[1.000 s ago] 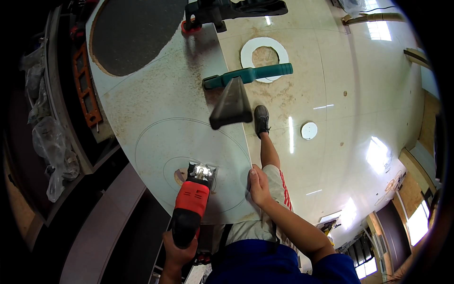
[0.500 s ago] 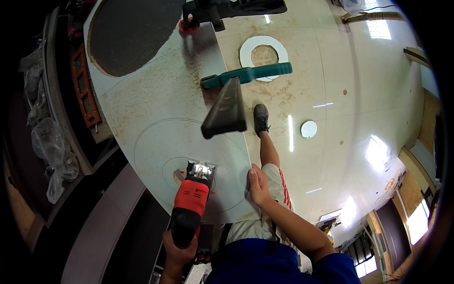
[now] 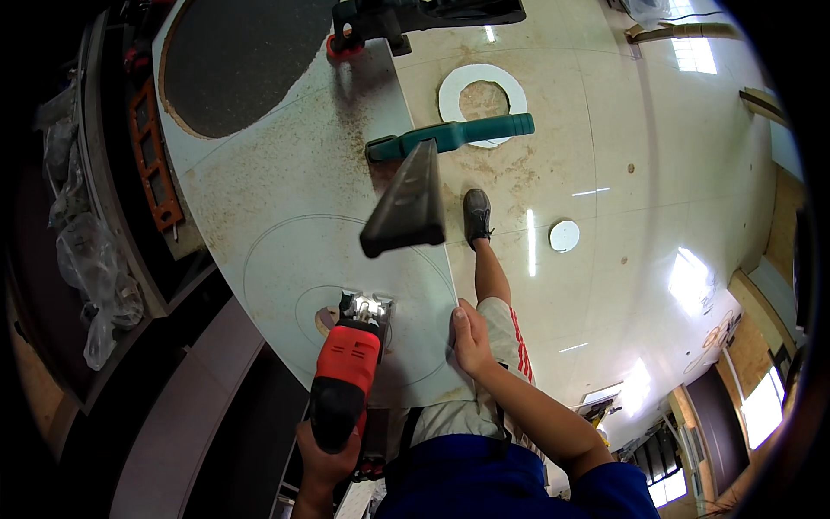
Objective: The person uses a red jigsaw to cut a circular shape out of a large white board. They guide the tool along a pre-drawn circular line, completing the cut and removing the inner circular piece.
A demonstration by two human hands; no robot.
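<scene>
My left hand (image 3: 324,458) is wrapped round the handle of a red and black jigsaw (image 3: 350,356). The jigsaw's lit front and metal base rest on a white board (image 3: 259,186), over the smaller of two pencilled circles drawn one inside the other. A small cut-out hole (image 3: 326,320) shows just left of the base; the blade is hidden. On the board's right edge, my right hand (image 3: 472,342) grips with the thumb on top and the fingers mostly hidden beneath. Ahead of the jigsaw, a green-handled bar clamp (image 3: 450,136) sits at the same edge, its dark bar rising towards me.
A second black clamp (image 3: 415,16) with a red pad holds the board's far end, near a large round cut-out. Sawdust lies on the board. A white ring (image 3: 449,93) and a white disc (image 3: 565,236) lie on the floor. Clear plastic bags (image 3: 97,277) hang at the left.
The jigsaw has shifted very slightly to the left in the picture, still on the small circle. Both hands keep their grips.
</scene>
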